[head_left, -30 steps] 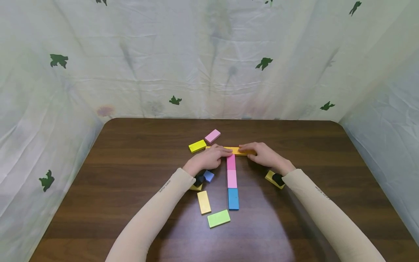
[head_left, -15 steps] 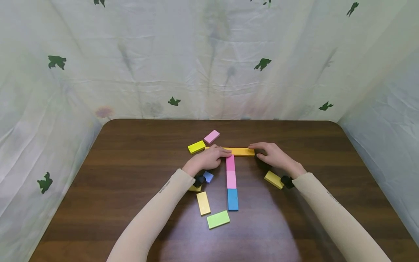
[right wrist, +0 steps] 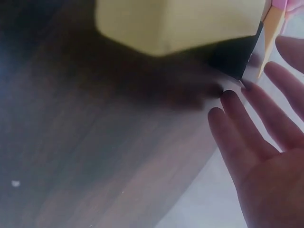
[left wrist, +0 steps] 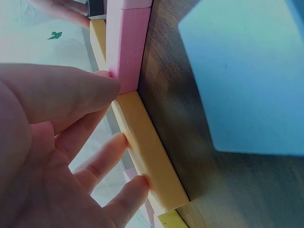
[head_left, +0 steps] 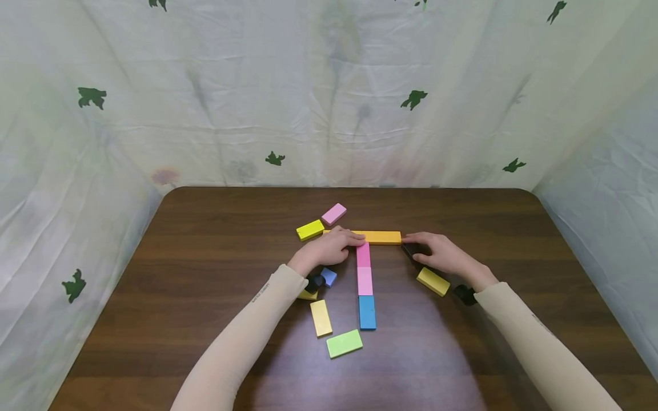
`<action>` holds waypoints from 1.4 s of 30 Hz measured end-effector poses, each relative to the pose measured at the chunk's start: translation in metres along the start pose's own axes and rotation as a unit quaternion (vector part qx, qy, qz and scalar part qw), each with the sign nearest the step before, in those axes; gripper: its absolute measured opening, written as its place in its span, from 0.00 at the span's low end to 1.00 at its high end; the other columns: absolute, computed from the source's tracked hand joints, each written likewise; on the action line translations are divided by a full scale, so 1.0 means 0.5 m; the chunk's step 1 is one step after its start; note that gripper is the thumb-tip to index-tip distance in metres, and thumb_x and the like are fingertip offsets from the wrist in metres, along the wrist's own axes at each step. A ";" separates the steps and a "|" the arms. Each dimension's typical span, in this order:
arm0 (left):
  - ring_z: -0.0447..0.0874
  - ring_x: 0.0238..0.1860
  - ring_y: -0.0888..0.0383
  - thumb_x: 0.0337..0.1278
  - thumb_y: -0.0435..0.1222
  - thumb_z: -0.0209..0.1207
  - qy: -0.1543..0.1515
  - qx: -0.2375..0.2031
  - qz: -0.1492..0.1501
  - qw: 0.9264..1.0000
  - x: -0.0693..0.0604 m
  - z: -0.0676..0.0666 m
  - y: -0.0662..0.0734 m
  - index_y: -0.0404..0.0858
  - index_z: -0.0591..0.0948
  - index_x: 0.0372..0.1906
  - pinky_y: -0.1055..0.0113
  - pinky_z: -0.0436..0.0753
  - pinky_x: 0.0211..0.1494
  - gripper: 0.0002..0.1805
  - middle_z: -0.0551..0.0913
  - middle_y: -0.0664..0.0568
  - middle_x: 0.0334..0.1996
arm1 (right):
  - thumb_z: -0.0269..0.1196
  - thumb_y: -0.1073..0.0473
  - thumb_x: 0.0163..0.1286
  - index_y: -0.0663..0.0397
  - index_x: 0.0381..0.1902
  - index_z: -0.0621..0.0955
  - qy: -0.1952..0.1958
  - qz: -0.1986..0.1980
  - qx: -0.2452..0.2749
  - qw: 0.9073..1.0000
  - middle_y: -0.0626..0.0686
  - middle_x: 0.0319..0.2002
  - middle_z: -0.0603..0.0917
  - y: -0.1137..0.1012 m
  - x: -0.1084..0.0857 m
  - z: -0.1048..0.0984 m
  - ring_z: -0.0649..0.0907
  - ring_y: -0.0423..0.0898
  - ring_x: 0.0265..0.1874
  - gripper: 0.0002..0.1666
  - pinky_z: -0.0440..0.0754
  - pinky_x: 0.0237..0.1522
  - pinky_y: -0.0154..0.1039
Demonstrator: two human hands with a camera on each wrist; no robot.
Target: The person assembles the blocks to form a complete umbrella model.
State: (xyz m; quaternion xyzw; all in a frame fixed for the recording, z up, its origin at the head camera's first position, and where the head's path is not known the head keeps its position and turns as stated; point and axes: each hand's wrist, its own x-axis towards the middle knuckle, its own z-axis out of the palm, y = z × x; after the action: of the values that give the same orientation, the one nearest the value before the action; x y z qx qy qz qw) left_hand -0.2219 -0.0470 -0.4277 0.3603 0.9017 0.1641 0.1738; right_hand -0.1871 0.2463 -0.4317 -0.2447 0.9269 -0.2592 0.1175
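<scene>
Orange blocks lie end to end as a bar across the far part of the table. A column of two pink blocks and a blue block runs toward me from the bar. My left hand rests on the bar's left part; in the left wrist view its fingers touch the orange block, the thumb beside the pink block. My right hand is at the bar's right end, its extended fingers touching a black block partly hidden beneath the hand.
Around lie a yellow block, a light pink block, a small blue block, pale yellow blocks and a green block. A darker yellow block lies below the right hand. A patterned cloth hangs behind the table.
My right hand has slid right along the orange bar, past its end, and slightly nearer. The bar's right end and the black block have come into sight. The left hand stays put.
</scene>
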 end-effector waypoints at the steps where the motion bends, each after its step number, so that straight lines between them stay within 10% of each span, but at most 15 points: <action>1: 0.65 0.64 0.49 0.64 0.28 0.50 0.000 -0.001 -0.001 1.000 0.000 0.000 0.000 0.43 0.72 0.66 0.58 0.67 0.63 0.26 0.71 0.55 0.65 | 0.60 0.65 0.66 0.62 0.63 0.74 -0.003 0.000 -0.004 1.000 0.64 0.64 0.71 -0.001 -0.002 0.000 0.69 0.63 0.62 0.26 0.65 0.59 0.60; 16: 0.64 0.65 0.48 0.63 0.27 0.49 0.001 -0.007 0.001 1.000 0.001 -0.001 -0.001 0.42 0.72 0.66 0.57 0.67 0.63 0.26 0.71 0.55 0.65 | 0.65 0.64 0.62 0.60 0.66 0.71 -0.034 0.012 -0.024 0.999 0.65 0.67 0.65 -0.001 -0.009 -0.002 0.66 0.65 0.64 0.34 0.64 0.59 0.63; 25: 0.64 0.65 0.49 0.64 0.28 0.49 -0.003 -0.009 -0.003 1.000 -0.001 -0.002 0.001 0.43 0.72 0.66 0.58 0.67 0.63 0.26 0.71 0.56 0.65 | 0.66 0.63 0.60 0.63 0.64 0.72 0.013 0.011 -0.030 0.999 0.61 0.54 0.74 0.015 -0.010 -0.001 0.72 0.47 0.33 0.33 0.71 0.34 0.42; 42: 0.64 0.65 0.48 0.64 0.28 0.50 0.003 -0.011 0.000 1.000 -0.002 -0.001 0.001 0.42 0.72 0.66 0.57 0.67 0.64 0.26 0.71 0.55 0.65 | 0.65 0.66 0.62 0.66 0.65 0.70 0.016 0.017 -0.029 0.999 0.65 0.58 0.72 0.026 0.010 -0.009 0.78 0.50 0.38 0.33 0.78 0.35 0.42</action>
State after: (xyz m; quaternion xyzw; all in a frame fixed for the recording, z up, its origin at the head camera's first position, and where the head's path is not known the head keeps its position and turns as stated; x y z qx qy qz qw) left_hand -0.2213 -0.0476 -0.4267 0.3578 0.9003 0.1753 0.1754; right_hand -0.1981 0.2555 -0.4354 -0.2276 0.9398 -0.2342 0.1003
